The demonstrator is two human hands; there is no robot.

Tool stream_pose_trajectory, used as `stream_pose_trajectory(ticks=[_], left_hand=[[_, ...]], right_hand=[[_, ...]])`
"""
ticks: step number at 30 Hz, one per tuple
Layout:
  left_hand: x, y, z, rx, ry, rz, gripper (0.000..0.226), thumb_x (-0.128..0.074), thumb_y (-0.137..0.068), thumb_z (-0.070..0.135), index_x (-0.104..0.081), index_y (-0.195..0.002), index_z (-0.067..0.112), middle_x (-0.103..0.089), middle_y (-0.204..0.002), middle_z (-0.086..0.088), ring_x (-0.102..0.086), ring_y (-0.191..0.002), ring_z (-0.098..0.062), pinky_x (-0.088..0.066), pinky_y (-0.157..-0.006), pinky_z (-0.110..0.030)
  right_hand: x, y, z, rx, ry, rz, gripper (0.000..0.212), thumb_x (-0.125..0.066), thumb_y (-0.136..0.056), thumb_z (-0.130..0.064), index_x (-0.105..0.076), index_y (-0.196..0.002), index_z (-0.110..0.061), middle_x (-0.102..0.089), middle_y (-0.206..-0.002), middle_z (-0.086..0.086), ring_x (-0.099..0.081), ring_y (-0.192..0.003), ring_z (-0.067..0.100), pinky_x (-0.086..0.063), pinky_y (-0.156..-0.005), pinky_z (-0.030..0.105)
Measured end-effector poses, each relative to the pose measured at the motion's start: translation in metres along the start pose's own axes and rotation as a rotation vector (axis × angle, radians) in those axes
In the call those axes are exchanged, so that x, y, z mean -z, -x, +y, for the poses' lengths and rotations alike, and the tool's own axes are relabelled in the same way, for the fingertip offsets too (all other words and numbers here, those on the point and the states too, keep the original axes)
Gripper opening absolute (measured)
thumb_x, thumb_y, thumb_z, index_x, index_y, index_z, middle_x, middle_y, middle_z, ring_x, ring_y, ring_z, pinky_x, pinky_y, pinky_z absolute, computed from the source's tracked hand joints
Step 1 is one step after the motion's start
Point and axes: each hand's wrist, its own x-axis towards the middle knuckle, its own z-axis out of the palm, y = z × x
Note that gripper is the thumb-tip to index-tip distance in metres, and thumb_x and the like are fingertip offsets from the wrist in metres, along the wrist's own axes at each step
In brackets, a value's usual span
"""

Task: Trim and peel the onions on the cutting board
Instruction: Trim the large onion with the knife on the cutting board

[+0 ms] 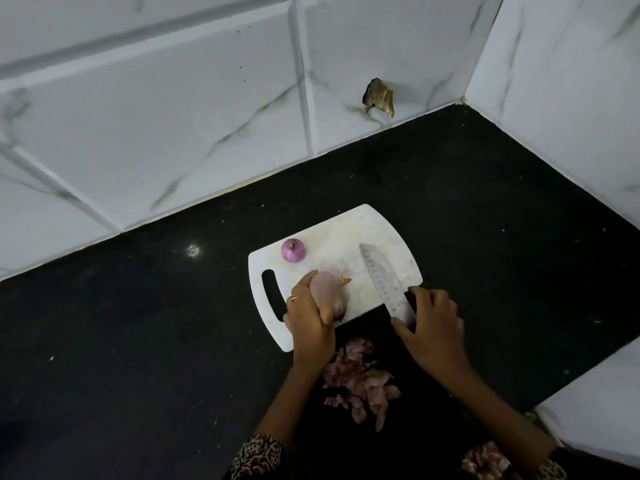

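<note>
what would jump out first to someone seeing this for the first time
The white cutting board stands out sharply against the black counter, with a peeled purple onion near its far left corner. At the near edge the left hand grips an unpeeled onion, while the right hand is at the handle of a large knife lying on the board. A heap of pink onion skins lies on the counter between the forearms.

One view only, from the person's head, looking forward and steeply down onto a black counter [138, 323] in a tiled corner. The wide lens bends the wall tiles [156, 116]. The board [346, 233] sits near centre, fairly close; both forearms enter from the bottom edge.
</note>
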Motion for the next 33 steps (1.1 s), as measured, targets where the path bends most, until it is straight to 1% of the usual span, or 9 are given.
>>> stream_pose_trajectory(ticks=[4,10,14,18,21,24,26,28,33], left_hand=[[0.004,0.0,-0.003,0.027,-0.064,0.024,0.065,-0.024,-0.08,0.054,-0.05,-0.127,0.016,-0.047,-0.107,0.007,-0.035,-0.103,-0.012,-0.034,-0.095,-0.042],[0.006,-0.002,-0.002,0.01,-0.136,0.0,0.069,-0.024,-0.078,0.058,-0.049,-0.127,0.016,-0.049,-0.107,0.007,-0.04,-0.103,-0.019,-0.034,-0.091,-0.042],[0.003,-0.002,0.0,0.008,-0.168,-0.021,0.07,-0.024,-0.077,0.059,-0.048,-0.131,0.022,-0.055,-0.116,0.003,-0.04,-0.109,-0.021,-0.031,-0.095,-0.042],[0.0,-0.004,-0.001,-0.022,-0.23,-0.026,0.068,-0.02,-0.079,0.059,-0.048,-0.13,0.023,-0.056,-0.118,0.001,-0.039,-0.108,-0.02,-0.023,-0.088,-0.032],[0.0,-0.006,-0.001,-0.084,-0.329,-0.025,0.067,-0.016,-0.082,0.057,-0.049,-0.128,0.02,-0.059,-0.114,0.0,-0.041,-0.102,-0.02,-0.019,-0.081,-0.03],[-0.001,-0.01,0.002,-0.135,-0.455,-0.015,0.067,-0.018,-0.085,0.056,-0.051,-0.127,0.016,-0.062,-0.107,-0.004,-0.048,-0.095,-0.025,-0.025,-0.077,-0.035],[-0.003,-0.012,0.005,-0.147,-0.508,0.0,0.064,-0.02,-0.086,0.055,-0.054,-0.124,0.015,-0.064,-0.1,-0.006,-0.051,-0.09,-0.028,-0.028,-0.074,-0.037],[-0.005,-0.013,0.008,-0.155,-0.537,0.004,0.062,-0.022,-0.086,0.055,-0.055,-0.122,0.015,-0.065,-0.096,-0.006,-0.053,-0.086,-0.029,-0.028,-0.072,-0.037],[-0.008,-0.015,0.015,-0.16,-0.573,0.027,0.056,-0.026,-0.087,0.051,-0.059,-0.114,0.015,-0.065,-0.085,-0.004,-0.054,-0.078,-0.027,-0.026,-0.067,-0.034]], right_hand=[[-0.004,-0.002,0.007,0.004,-0.144,-0.05,0.057,-0.064,-0.086,-0.039,-0.04,-0.132,-0.016,-0.042,-0.12,0.006,-0.046,-0.108,0.022,-0.045,-0.084,0.035],[-0.007,-0.012,0.002,-0.018,-0.219,-0.054,0.05,-0.075,-0.078,-0.029,-0.05,-0.118,-0.012,-0.053,-0.11,0.01,-0.051,-0.103,0.027,-0.042,-0.078,0.035],[-0.006,-0.012,-0.001,0.013,-0.194,-0.068,0.019,-0.059,-0.091,-0.025,-0.052,-0.099,-0.01,-0.051,-0.101,0.011,-0.053,-0.085,0.024,-0.043,-0.071,0.035],[-0.001,-0.01,-0.002,0.097,-0.192,-0.061,0.015,-0.039,-0.1,-0.022,-0.039,-0.087,-0.014,-0.05,-0.091,0.009,-0.053,-0.075,0.027,-0.041,-0.064,0.037],[0.018,-0.008,-0.009,0.069,-0.409,-0.114,0.008,-0.033,-0.102,-0.021,-0.036,-0.098,-0.015,-0.054,-0.066,0.007,-0.052,-0.052,0.02,-0.039,-0.049,0.033],[0.043,-0.005,-0.02,0.103,-0.46,-0.163,0.021,-0.032,-0.102,-0.023,-0.034,-0.123,-0.023,-0.058,-0.066,0.003,-0.057,-0.051,0.016,-0.046,-0.052,0.034],[0.054,0.001,-0.03,0.165,-0.433,-0.207,0.038,-0.032,-0.102,-0.023,-0.026,-0.138,-0.035,-0.059,-0.068,0.0,-0.057,-0.051,0.009,-0.046,-0.055,0.031],[0.058,0.01,-0.04,0.244,-0.373,-0.239,0.051,-0.032,-0.102,-0.023,-0.014,-0.145,-0.043,-0.054,-0.058,-0.003,-0.049,-0.042,0.003,-0.038,-0.049,0.023],[0.051,0.025,-0.054,0.322,-0.24,-0.306,0.062,-0.032,-0.102,-0.02,0.002,-0.148,-0.043,-0.039,-0.052,-0.004,-0.037,-0.041,0.007,-0.027,-0.045,0.021]])
